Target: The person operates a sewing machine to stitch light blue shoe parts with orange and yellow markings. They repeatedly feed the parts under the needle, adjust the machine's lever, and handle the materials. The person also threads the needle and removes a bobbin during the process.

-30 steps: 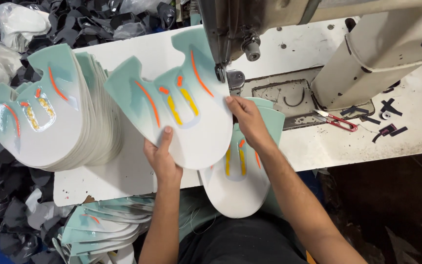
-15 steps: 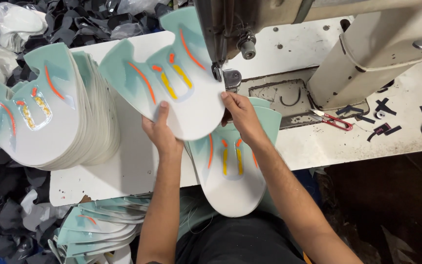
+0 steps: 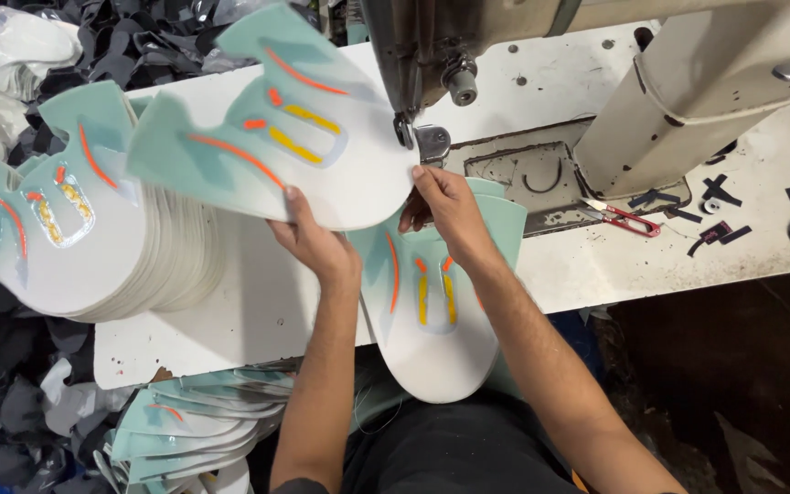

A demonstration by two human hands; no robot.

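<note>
Both hands [image 3: 322, 242] grip one smooth, perhaps foam panel [image 3: 276, 137].

Your left hand [image 3: 317, 242] has its fingers tucked under the shoe panel [image 3: 276, 137], so you can't see them, and the panel's top corner runs off the frame. The needle is lost behind the sewing machine [image 3: 432, 46] head, which is cut off up top too. Both your arms leave the bottom edge. The small dark scraps [image 3: 715, 233] on the table [image 3: 578, 265] are too tiny to tell apart.
</note>
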